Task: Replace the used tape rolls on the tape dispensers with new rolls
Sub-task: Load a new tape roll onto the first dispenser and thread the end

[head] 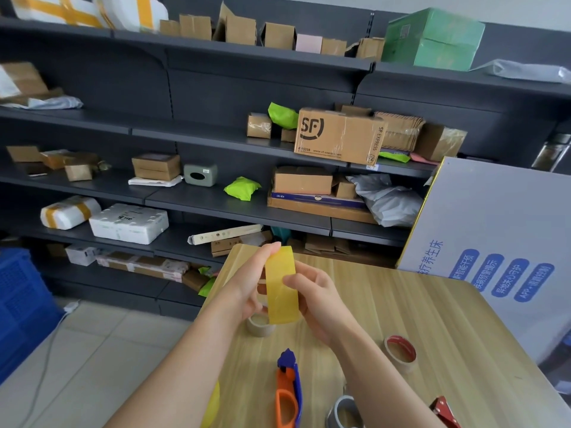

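Observation:
A yellow tape roll [281,288] is held edge-on above the wooden table [432,319], between both hands. My left hand [247,279] pinches its top and left side, and my right hand [315,295] grips its right side. Below my left hand a nearly used-up roll [260,325] lies flat on the table. A blue and orange tape dispenser [288,390] lies near the front edge, with no roll visible on it. A red-cored roll [400,353] lies to the right. A grey roll [343,412] and a red dispenser [445,410] sit at the bottom edge.
Dark shelves with cardboard parcels, among them an SF Express box [338,135], stand behind the table. A large white printed box [500,242] leans at the table's right. A blue crate [21,304] sits on the floor at the left. Another yellow roll [212,409] shows at the bottom.

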Available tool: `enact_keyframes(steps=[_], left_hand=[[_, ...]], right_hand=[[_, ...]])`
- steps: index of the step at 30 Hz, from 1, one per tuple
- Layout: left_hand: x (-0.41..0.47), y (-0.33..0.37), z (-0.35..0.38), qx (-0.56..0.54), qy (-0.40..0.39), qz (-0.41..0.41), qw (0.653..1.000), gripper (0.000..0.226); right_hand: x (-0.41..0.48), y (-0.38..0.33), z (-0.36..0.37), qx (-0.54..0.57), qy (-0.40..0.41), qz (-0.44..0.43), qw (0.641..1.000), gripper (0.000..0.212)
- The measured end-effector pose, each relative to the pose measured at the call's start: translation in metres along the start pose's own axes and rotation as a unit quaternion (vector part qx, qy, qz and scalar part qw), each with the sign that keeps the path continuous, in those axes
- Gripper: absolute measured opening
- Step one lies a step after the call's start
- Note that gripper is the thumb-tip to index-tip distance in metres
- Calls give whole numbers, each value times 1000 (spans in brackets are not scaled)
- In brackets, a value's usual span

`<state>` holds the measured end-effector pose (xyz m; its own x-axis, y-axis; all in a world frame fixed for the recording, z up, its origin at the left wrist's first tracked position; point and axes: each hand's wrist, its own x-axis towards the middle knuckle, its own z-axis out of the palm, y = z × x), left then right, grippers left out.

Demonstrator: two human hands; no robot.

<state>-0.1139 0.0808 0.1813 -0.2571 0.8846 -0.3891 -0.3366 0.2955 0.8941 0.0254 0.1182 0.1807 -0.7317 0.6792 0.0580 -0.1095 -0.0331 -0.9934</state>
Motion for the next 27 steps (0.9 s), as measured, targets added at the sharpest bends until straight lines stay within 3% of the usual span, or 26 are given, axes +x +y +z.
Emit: enact_keyframes(steps=[2,4,6,8,11,17,21,24,27], left_hand=[[5,1,-1,-16,-4,-25,1000,87],[5,1,2,-12,-3,-19,1000,76],[4,-2,6,65,50,89,993,52],[1,-7,5,191,94,254,943,40],[4,-15,-7,303,85,389,866,35],[8,-30,-16,469,106,506,716,49],[4,-37,-14,503,136,558,646,42],[1,-37,-17,528,103,537,650,59],[1,-34,-19,519,59,476,707,79]], right_hand=[[1,0,-3,-7,-2,2,1000,36],[1,3,-4,-13,1,4,1000,33],[3,6,-4,-10,16,11,1000,26],[4,7,-4,3,33,20,999,24],[5,7,-5,18,45,30,998,22],[8,7,-3,85,71,48,993,21],[10,7,-3,127,106,73,983,18],[11,7,-5,145,114,105,977,26],[10,3,-7,151,99,127,975,33]])
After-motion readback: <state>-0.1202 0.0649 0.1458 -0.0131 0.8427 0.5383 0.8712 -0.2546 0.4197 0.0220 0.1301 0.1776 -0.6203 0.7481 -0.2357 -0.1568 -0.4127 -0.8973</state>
